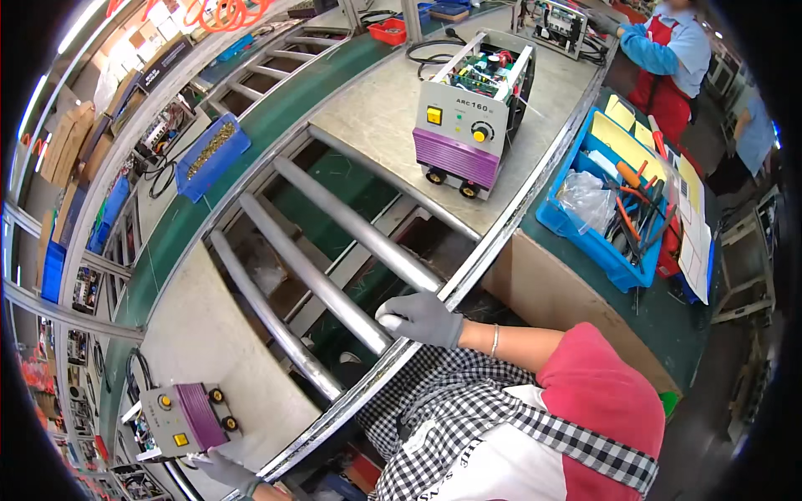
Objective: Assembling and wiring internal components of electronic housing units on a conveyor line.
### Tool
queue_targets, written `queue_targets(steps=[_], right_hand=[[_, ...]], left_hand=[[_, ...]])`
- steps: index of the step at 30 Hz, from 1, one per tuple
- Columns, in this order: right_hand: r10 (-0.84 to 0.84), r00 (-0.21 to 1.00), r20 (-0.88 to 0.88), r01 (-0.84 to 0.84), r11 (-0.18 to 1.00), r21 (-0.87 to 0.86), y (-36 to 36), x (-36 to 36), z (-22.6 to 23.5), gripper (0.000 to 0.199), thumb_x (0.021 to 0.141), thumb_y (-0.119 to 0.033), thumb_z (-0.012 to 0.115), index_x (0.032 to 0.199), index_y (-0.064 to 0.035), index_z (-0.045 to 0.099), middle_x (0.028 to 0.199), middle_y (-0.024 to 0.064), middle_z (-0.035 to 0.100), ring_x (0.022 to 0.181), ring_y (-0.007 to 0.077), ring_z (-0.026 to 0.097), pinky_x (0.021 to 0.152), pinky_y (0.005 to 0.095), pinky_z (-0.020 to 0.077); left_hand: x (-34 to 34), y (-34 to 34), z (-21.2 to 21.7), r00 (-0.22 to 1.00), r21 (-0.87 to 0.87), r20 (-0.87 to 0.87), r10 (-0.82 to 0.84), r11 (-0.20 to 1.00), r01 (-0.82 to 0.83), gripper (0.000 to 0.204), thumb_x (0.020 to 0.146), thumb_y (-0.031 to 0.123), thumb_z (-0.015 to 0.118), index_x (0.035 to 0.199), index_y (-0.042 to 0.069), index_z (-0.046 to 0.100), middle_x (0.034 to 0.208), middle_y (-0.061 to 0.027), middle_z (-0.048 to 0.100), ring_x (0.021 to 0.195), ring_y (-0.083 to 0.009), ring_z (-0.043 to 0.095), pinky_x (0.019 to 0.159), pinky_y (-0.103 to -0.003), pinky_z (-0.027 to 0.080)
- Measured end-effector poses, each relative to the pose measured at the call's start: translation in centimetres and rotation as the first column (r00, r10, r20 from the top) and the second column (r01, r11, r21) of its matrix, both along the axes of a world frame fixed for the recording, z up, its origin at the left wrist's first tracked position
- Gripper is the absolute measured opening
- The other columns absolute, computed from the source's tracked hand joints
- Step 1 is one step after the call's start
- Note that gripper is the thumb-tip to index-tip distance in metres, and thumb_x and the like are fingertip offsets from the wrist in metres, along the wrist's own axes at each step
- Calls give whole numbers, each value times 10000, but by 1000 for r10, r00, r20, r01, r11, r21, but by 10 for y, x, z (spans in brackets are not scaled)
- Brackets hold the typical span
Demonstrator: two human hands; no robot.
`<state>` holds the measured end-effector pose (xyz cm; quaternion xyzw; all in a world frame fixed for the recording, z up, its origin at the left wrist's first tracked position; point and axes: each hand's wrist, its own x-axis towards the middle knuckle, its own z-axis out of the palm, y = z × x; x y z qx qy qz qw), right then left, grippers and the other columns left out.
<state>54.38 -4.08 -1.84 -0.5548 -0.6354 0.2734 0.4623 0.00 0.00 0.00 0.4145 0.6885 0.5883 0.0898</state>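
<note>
At the lower left, my left hand (224, 469), in a grey glove, reaches with stretched fingers to the near side of a welding machine (199, 417). That machine has a purple-and-grey front, a yellow switch, a knob and small black wheels. My right hand (424, 320), in a grey glove with pale fingertips, rests curled on the metal rail (376, 371) at the end of the rollers (322, 292). Whether anything is inside its fingers is hidden. A second welding machine (459, 142) stands farther off with its cover off, showing circuit boards.
A blue crate (622, 271) with pliers, other hand tools and a plastic bag stands at right beside papers. A blue bin (190, 185) of small brass-coloured parts sits at left. Gaps lie between the rollers. Another person (668, 58) stands at the far right beside another open machine (551, 29).
</note>
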Motion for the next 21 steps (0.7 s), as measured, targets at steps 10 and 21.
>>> queue_targets(steps=[10,21], right_hand=[[73,997,-29,-71,996,46,-1,2,-1,162,903,-182,635,984,-49,681,847,133,679,769,284,674,701,353,529],[31,999,-29,-30,999,29,15,-11,27,479,871,-189,690,1291,-6,548,1107,124,619,949,200,642,791,303,522]], left_hand=[[204,-9,37,942,0,128,-309,950,311,282,871,114,703,1057,26,510,864,50,393,752,-78,361,632,-243,344],[243,-35,60,928,194,-249,-278,924,329,350,892,-14,596,1241,-11,597,1157,-126,664,1069,-212,633,926,-303,479]])
